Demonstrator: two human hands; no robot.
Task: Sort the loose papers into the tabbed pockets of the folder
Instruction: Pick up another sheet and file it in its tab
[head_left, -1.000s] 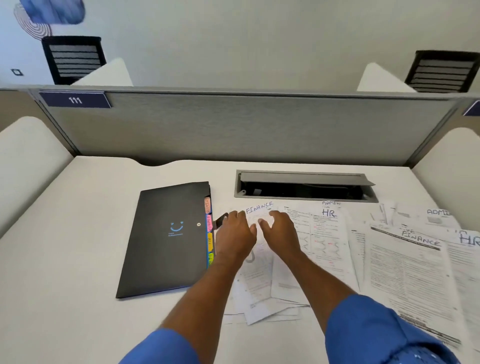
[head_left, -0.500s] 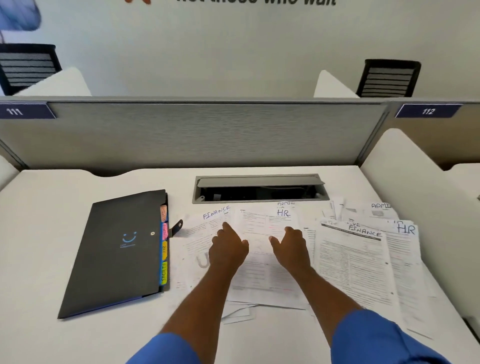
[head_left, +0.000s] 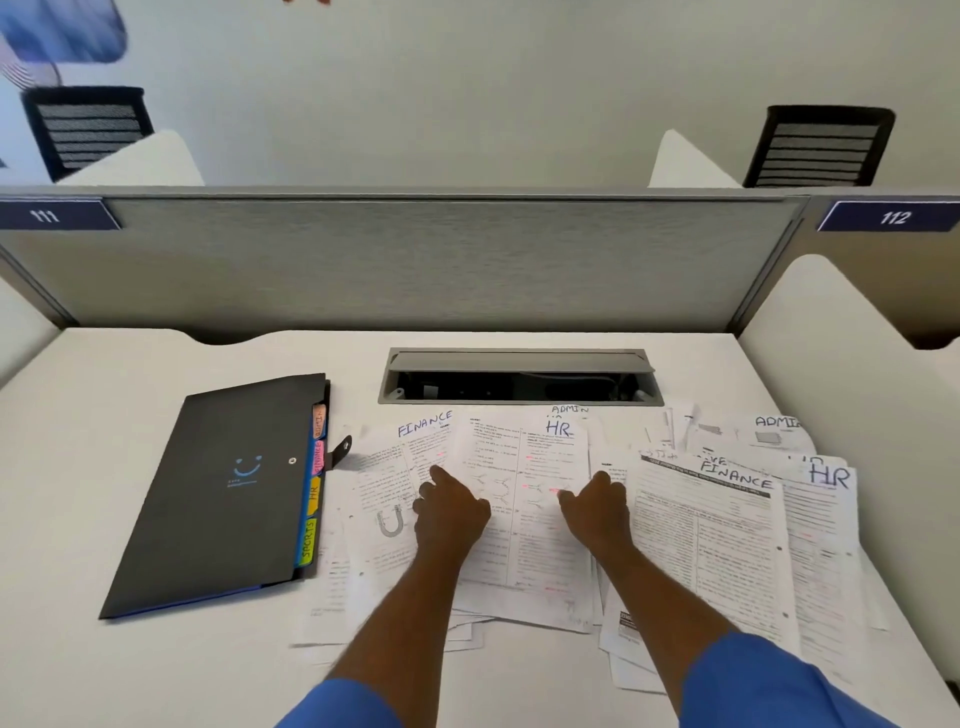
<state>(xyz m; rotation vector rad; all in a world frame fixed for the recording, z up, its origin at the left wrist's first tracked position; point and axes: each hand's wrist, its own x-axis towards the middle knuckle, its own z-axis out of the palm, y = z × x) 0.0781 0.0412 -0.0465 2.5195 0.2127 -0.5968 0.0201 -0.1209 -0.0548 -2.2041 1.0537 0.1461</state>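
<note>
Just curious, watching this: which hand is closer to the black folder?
Left. The left hand rests on papers just right of the folder; the right hand lies farther right.

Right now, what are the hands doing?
Left hand: open, finger touching the left FINANCE sheet.
Right hand: on the middle HR sheet, grip cannot be told.

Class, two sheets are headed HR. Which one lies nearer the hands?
The middle HR sheet, between the left hand and right hand, both at its edges. The other HR sheet lies far right, away from both.
</note>
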